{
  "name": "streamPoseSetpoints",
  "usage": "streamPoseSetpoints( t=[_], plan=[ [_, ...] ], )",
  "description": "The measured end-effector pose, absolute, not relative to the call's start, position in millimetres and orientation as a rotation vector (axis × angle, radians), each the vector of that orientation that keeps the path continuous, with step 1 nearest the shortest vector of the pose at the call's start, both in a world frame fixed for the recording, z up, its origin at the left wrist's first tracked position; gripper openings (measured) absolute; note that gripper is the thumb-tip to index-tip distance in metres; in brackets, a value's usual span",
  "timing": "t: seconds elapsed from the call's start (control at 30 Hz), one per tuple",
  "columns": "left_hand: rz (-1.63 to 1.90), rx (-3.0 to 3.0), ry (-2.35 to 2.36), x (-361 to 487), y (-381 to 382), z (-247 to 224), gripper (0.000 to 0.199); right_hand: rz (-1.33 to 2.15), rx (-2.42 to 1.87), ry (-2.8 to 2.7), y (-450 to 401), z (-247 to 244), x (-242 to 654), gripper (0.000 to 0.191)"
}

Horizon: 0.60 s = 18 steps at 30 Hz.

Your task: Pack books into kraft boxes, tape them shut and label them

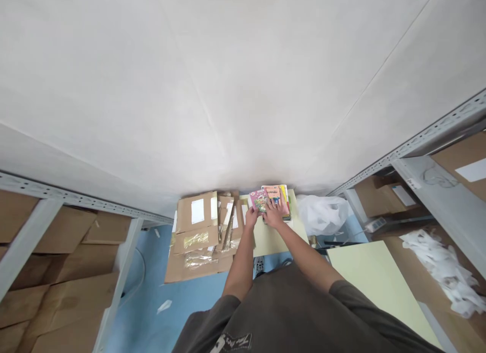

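Observation:
On a pale yellow table (266, 241) against the wall lies a small stack of thin colourful books. My left hand (251, 217) grips the lower left edge of a pink book (258, 199) with a picture on its cover. Spread fingers of my right hand (274, 214) lie on an orange-pink book (272, 192) at the top of the stack. The two covers overlap slightly. Under them, white and yellow edges of other books show. Flattened cardboard pieces (186, 216) with white labels and clear tape are piled just left of my left hand.
A white plastic bag (322, 214) sits right of the books. Shelves with cardboard boxes (79, 292) stand on the left; more shelves on the right hold boxes and white bags (442, 267). A second pale yellow surface (379, 287) is at lower right. Scraps lie on the blue floor (148, 312).

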<state>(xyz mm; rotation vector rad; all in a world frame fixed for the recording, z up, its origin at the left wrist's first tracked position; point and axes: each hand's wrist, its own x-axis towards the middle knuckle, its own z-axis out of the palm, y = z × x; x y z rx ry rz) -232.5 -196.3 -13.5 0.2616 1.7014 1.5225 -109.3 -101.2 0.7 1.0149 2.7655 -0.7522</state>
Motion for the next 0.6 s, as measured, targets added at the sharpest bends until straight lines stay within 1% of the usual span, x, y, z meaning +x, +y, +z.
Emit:
streamPoseSetpoints(
  t=[0.07, 0.1, 0.17, 0.27, 0.33, 0.4, 0.47, 0.57, 0.6],
  plan=[
    [1.512, 0.145, 1.758, -231.5, -198.4, -12.3, 0.050, -0.900, 1.091, 2.755, -106.9, 3.4, -111.2, 0.062],
    [1.514, 0.119, 1.778, -232.1, -200.1, -9.4, 0.051, -1.028, 1.147, 2.755, -107.1, 5.7, -110.3, 0.064],
    [1.559, 0.129, 1.771, -235.0, -203.9, -0.1, 0.054, -1.416, 1.258, 2.721, -103.3, 11.8, -105.6, 0.069],
    [1.614, 0.223, 1.676, -238.8, -206.8, 19.7, 0.061, -2.108, 1.368, 2.486, -90.9, 25.7, -94.3, 0.076],
    [1.585, 0.333, 1.576, -237.1, -204.4, 34.9, 0.066, -2.440, 1.413, 2.285, -80.8, 37.8, -84.0, 0.078],
    [1.532, 0.464, 1.451, -230.1, -197.3, 49.8, 0.068, -2.643, 1.488, 2.116, -70.4, 50.9, -69.1, 0.075],
    [1.490, 0.559, 1.330, -217.8, -186.3, 62.6, 0.071, -2.766, 1.604, 1.985, -61.9, 63.9, -47.4, 0.069],
    [1.427, 0.608, 1.238, -193.5, -166.6, 73.4, 0.080, -2.839, 1.796, 1.939, -58.9, 80.1, -2.1, 0.058],
    [1.376, 0.632, 1.220, -184.7, -159.4, 74.4, 0.080, -2.838, 1.847, 1.946, -60.8, 83.4, 14.8, 0.055]
  ],
)
